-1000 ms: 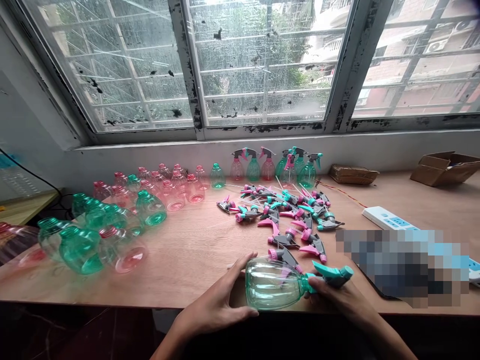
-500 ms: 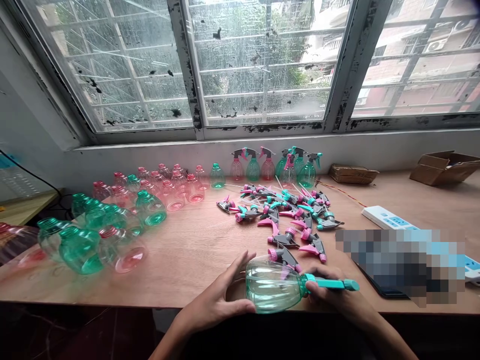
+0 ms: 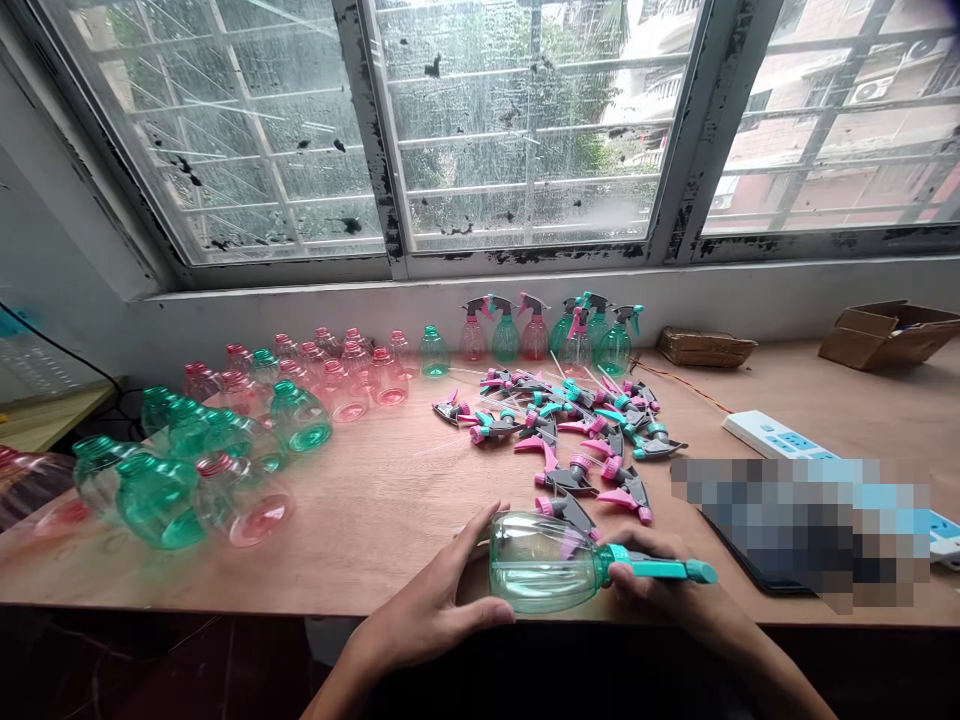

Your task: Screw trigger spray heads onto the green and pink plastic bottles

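A clear green spray bottle (image 3: 541, 575) lies sideways between my hands near the table's front edge, its base to the left. My left hand (image 3: 454, 585) is curled around the base, thumb at the near side and fingertips partly hidden behind it. At the neck, my right hand (image 3: 652, 575) grips the green collar, and the green trigger (image 3: 671, 570) points to the right. Just beyond the bottle lies a loose grey and pink spray head (image 3: 568, 512). More pink, green and grey spray heads (image 3: 570, 405) are heaped farther back.
Pink bottles (image 3: 350, 398) and green bottles (image 3: 160, 505) without heads stand at the left. Several bottles with spray heads (image 3: 535, 335) line the wall below the window. At the right are a white power strip (image 3: 776, 437), a blurred dark object (image 3: 795, 530) and cardboard boxes (image 3: 885, 335).
The spray bottle has turned slightly about its length, its body rising a little in view. Both hands keep nearly the same places on it.
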A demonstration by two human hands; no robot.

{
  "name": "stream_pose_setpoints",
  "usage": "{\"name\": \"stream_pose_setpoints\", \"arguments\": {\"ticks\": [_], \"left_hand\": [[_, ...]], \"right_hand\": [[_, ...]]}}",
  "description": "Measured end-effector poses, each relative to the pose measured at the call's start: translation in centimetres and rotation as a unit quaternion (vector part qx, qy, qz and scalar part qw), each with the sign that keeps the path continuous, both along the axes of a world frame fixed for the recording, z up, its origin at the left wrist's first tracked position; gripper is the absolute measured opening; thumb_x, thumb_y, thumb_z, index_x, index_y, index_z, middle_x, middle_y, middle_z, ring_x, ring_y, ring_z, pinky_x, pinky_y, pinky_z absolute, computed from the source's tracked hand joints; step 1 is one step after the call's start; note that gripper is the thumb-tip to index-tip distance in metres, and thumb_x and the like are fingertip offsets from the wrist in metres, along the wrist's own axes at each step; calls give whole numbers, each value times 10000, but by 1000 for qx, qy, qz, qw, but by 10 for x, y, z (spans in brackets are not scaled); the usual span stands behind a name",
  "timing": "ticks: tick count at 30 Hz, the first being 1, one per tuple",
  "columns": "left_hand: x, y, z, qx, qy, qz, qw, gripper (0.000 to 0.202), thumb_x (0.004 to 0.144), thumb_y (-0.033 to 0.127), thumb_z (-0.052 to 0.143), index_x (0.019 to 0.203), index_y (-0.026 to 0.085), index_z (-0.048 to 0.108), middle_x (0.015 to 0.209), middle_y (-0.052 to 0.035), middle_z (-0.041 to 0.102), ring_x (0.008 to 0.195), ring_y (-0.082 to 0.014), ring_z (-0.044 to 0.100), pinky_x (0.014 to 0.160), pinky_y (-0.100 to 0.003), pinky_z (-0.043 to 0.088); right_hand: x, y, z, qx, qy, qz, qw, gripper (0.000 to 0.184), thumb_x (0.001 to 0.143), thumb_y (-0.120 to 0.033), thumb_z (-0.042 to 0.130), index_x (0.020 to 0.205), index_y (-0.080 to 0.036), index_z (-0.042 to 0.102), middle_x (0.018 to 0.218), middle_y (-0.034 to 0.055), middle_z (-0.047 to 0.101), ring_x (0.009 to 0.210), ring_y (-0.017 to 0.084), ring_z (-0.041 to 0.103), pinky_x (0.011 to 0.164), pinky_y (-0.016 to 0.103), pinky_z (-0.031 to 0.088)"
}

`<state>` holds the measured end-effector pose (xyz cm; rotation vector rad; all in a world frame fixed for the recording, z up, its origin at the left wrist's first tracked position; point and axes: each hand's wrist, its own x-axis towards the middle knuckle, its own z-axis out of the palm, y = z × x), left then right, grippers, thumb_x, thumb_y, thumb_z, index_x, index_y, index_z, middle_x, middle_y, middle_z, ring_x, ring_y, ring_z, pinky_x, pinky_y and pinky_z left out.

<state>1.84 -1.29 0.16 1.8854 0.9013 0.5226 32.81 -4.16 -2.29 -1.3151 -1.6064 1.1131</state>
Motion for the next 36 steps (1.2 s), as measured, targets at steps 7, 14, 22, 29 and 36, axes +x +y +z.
{"name": "stream_pose_setpoints", "arguments": {"ticks": [7,14,22,29,36], "left_hand": [[0,2,-2,-12,-6,7,1000,1032,775,346,862,1589,330,229,1690,-45,225,1552,-348,160,1278,-521,167],[4,0,-2,21,14,12,1000,949,821,303,813,1582,314,246,1665,-72,286,1517,-345,277,1267,-498,216],[-1,0,-1,6,14,6,1000,854,915,433,699,1597,295,203,1686,-56,238,1537,-349,209,1272,-483,169],[0,2,-7,-39,-46,-5,998,1003,857,339,783,1603,316,112,1670,-80,272,1500,-320,326,1239,-476,287],[3,1,-6,32,56,17,998,1093,738,319,881,1594,292,202,1679,-84,245,1533,-358,223,1268,-508,193]], "right_hand": [[3,2,-3,-8,-19,3,1000,285,811,-442,697,1007,-236,715,763,-7,630,680,205,584,589,274,464],[-1,-1,-5,-41,65,3,997,218,822,-436,677,836,-220,704,667,-13,676,637,191,598,583,261,452],[0,2,-4,-28,32,-9,999,153,807,-351,691,879,-221,726,734,-8,702,652,188,615,582,252,470],[-1,-1,-7,-47,68,-20,996,292,810,-490,703,822,-200,734,644,-20,625,585,172,560,534,254,420],[-2,-4,-11,-76,77,-37,993,468,802,-621,686,704,-167,737,617,9,624,596,185,537,561,291,395]]}}
